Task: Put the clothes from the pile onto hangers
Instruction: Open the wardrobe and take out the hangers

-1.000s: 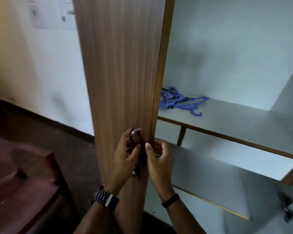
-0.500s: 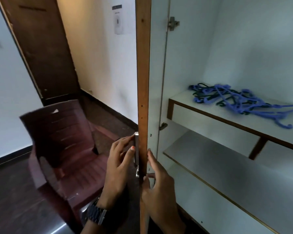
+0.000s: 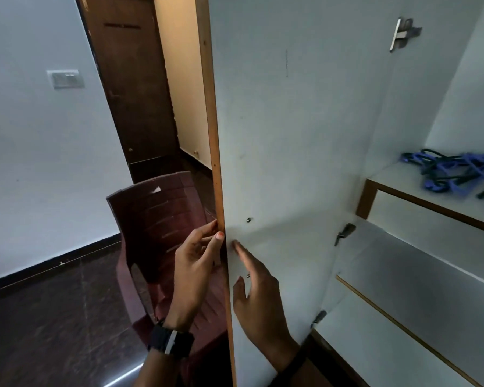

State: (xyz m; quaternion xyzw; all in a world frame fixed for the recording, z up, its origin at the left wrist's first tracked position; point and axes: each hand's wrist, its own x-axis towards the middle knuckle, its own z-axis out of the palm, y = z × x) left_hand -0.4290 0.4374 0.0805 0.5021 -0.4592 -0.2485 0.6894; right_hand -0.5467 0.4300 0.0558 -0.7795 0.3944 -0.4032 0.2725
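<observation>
A tangle of blue and dark plastic hangers (image 3: pixel 458 174) lies on the upper wardrobe shelf (image 3: pixel 397 181) at the right. The wardrobe door (image 3: pixel 291 135) stands swung wide, its white inner face toward me. My left hand (image 3: pixel 193 269) is on the outer side of the door, thumb and fingertips touching its wooden edge; the handle is hidden behind the door. My right hand (image 3: pixel 259 297) presses straight fingers flat on the inner face, beside two small screw heads. No clothes show in this view.
A dark red plastic chair (image 3: pixel 162 219) stands just left of the door, close behind my left hand. A brown room door (image 3: pixel 134 93) and a light switch (image 3: pixel 65 78) are on the far walls. A lower wardrobe shelf (image 3: pixel 430 275) runs below the hangers.
The wardrobe door has swung further open to the left, and its white inner face now fills the middle. My right hand has moved from the door's edge onto that face.
</observation>
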